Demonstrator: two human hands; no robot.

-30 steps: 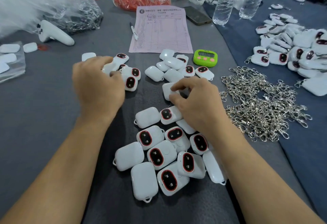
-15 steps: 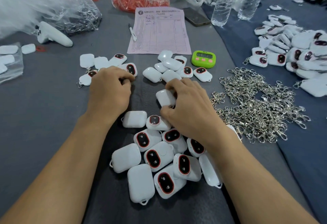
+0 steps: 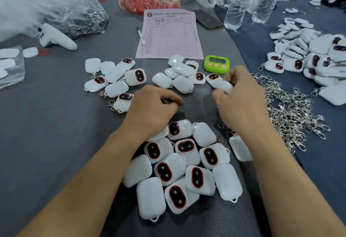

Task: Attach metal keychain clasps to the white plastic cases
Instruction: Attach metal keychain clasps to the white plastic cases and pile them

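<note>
A pile of white plastic cases (image 3: 177,163), several with red-ringed black ovals, lies between my forearms. My right hand (image 3: 241,104) pinches one white case (image 3: 223,86) between thumb and fingers, just left of the heap of metal keychain clasps (image 3: 294,111). My left hand (image 3: 153,109) rests knuckles-up at the far edge of the near pile, its fingers curled under; whatever is beneath them is hidden. A group of cases with clasps attached (image 3: 114,81) lies to the left of that hand. Several more cases (image 3: 179,77) sit beyond both hands.
A green timer (image 3: 216,64), a pink form (image 3: 169,34) with a pen (image 3: 140,35), a phone (image 3: 208,22) and two water bottles (image 3: 237,3) stand at the back. Another heap of cases (image 3: 318,59) fills the right. Plastic bags (image 3: 56,10) and a white controller (image 3: 56,37) lie at the back left.
My left hand came back from the left group of cases to the centre. My right hand picked up a white case and moved right, toward the clasp heap.
</note>
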